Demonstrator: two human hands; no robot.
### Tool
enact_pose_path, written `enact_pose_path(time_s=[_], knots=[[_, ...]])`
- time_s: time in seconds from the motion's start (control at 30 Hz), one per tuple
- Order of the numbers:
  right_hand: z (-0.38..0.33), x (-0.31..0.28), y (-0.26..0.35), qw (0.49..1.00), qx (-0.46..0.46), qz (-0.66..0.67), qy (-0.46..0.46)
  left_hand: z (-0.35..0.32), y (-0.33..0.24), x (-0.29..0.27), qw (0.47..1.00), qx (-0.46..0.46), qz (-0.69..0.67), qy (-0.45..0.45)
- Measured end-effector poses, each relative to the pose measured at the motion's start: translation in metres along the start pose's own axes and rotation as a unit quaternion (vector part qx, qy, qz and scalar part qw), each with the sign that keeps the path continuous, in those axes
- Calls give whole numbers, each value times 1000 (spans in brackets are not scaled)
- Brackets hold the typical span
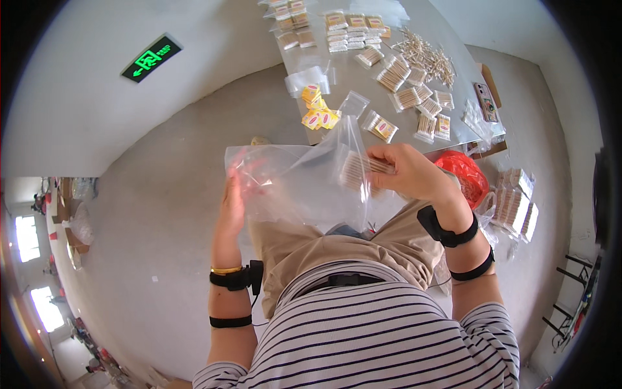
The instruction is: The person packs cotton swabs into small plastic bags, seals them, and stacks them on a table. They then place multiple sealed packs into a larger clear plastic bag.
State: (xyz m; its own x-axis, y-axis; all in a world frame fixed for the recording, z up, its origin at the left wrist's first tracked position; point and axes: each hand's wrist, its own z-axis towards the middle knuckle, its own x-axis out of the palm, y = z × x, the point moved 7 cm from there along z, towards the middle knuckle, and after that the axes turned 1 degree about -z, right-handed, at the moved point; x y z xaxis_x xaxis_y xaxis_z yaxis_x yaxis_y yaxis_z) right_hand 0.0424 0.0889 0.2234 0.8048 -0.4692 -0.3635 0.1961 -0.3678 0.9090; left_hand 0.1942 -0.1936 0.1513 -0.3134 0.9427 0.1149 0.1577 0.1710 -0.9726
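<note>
My left hand holds the left side of a large clear plastic bag above my lap. Its fingers show blurred and pinkish through the plastic. At the bag's right edge, my right hand is closed on a pack of cotton swabs. Part of this pack shows through the clear plastic; I cannot tell how far inside it lies. Just beyond the bag, a cotton swab pack with a yellow card lies on the grey table, near yellow cards and a small clear bag.
Loose swabs are heaped at the table's far right, beside several bundled packs. Stacked packs stand at the back. A phone lies by the right edge. Below sit a red plastic bag and stacked packs.
</note>
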Motion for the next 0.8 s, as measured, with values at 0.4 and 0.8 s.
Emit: enact_pose_path(time_s=[0.4, 0.8], knots=[[-18, 74, -1, 967, 2, 247, 58, -24, -43, 32, 989, 88, 118, 29], [-16, 78, 45, 925, -189, -308, -115, -21, -57, 45, 990, -21, -33, 137]])
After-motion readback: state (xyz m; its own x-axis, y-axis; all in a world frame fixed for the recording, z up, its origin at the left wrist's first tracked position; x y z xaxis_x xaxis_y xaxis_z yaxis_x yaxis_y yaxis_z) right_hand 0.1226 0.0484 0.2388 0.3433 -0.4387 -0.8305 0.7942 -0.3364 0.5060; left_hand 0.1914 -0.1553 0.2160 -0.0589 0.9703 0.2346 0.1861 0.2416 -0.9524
